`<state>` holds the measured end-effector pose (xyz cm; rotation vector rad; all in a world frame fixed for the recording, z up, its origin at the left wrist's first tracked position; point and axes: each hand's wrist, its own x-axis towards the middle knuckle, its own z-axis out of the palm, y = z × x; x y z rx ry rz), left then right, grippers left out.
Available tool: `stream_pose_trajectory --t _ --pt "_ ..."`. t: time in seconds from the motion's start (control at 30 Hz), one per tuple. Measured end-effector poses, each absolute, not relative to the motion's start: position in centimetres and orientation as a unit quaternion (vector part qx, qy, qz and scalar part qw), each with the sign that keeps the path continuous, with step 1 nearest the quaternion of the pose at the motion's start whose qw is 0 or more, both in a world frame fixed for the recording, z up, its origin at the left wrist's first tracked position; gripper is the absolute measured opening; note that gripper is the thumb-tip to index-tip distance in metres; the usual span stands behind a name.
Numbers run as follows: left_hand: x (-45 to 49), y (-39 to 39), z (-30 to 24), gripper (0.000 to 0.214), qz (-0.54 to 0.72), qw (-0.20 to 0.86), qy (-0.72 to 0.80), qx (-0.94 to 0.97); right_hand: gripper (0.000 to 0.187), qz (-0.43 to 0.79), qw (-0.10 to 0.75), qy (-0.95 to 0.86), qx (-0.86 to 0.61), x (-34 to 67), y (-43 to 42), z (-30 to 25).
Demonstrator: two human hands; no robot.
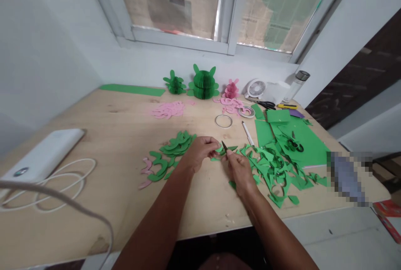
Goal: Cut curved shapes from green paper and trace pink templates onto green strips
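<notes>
My left hand (200, 151) is closed, pinching a small green paper piece (226, 149) over the wooden table (125, 136). My right hand (239, 169) is closed around small scissors (224, 146), whose dark blades point up at the green piece. The two hands meet at the table's middle. Left of them lies a pile of cut green shapes (175, 144) with a few pink ones (146, 165). To the right spreads a heap of green paper scraps (272, 167).
Green paper sheets (291, 136) lie at right, with a pen (247, 133), tape rings (223, 120), black scissors (266, 104) and a small fan (256, 88). Folded green and pink paper figures (203, 82) stand by the wall. A white power bank (44, 155) with cable (62, 182) sits at left.
</notes>
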<state>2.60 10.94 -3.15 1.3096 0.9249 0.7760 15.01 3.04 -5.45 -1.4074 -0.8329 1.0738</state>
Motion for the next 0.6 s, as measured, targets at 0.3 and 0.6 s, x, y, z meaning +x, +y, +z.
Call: stream_pose_trajectory --t 0.3,0.6 --pt "1.8 10.8 -2.8 0.017 0.21 0.352 0.488 0.77 0.047 0.439 0.704 -0.232 -0.507 15.1 2.9 -4.0" --pt "5.1 10.7 -2.8 0.019 0.111 0.187 0.405 0.888 0.046 0.41 0.74 -0.228 -0.483 15.6 2.9 -4.2"
